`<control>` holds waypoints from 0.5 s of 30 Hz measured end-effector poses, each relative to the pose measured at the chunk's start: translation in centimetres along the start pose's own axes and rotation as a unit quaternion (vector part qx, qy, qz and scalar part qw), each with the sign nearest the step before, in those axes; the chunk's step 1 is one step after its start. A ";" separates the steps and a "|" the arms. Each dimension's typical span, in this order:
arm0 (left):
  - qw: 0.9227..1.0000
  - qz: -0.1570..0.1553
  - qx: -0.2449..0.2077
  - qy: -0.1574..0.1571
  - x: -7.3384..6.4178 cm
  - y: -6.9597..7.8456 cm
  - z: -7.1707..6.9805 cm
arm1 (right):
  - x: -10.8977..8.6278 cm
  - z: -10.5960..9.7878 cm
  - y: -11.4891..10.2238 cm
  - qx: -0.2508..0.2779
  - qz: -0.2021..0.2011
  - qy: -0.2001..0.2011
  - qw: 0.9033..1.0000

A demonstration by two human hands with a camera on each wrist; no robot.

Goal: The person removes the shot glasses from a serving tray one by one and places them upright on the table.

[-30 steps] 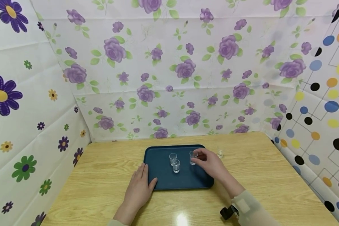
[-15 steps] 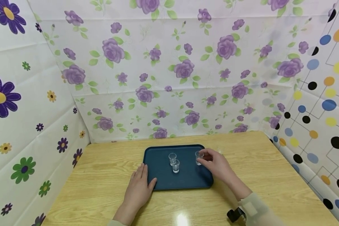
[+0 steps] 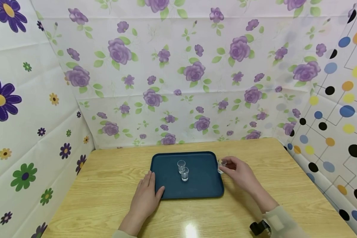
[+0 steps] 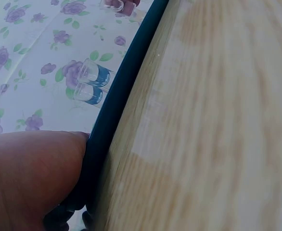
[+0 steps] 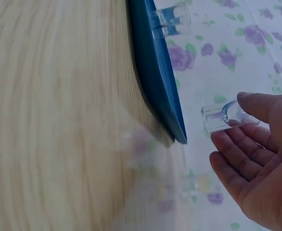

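Note:
My right hand [image 3: 241, 173] pinches a clear shot glass [image 3: 220, 167] between thumb and fingers, just past the tray's right rim. In the right wrist view, this shot glass [image 5: 218, 117] is held beyond the tray's corner. My left hand [image 3: 145, 196] lies with extended fingers along the left rim of the dark blue tray [image 3: 166, 188]. The left wrist view shows part of that hand [image 4: 35, 173] against the tray's edge [image 4: 126, 82]. Two more shot glasses stand close together on the tray, a rear one [image 3: 181, 164] and a front one [image 3: 184, 177].
The tray sits on a light wooden table [image 3: 113, 175]. A floral cloth [image 3: 196, 109] hangs behind the table's far edge, with patterned cloths [image 3: 47, 142] on both sides. A dark device [image 3: 257, 228] is worn at the right wrist.
My right hand has carried its shot glass rightward from over the tray to beyond its right rim. The small glass seen earlier on the table at right is now hidden behind that hand.

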State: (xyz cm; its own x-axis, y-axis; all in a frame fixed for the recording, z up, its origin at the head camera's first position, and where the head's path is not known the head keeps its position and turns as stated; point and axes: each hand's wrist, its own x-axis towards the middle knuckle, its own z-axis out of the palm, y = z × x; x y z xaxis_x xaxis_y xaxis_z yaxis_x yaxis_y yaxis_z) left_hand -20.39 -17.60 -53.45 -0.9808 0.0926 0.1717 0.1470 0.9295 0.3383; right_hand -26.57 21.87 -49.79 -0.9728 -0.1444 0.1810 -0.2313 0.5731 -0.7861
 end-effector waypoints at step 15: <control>1.000 -0.003 -0.013 0.008 0.3 -0.3 0.1 | -1.0 -3.6 2.0 -0.041 0.007 0.020 0.999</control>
State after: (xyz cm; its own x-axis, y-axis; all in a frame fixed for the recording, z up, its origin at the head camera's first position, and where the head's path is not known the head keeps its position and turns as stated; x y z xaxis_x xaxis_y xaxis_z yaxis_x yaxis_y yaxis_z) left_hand -20.70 -17.78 -53.60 -0.9798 0.0805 0.1832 0.1437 0.9201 0.3643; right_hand -26.10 26.07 -49.40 -0.9753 -0.1050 0.1943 -0.2158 0.6395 -0.7379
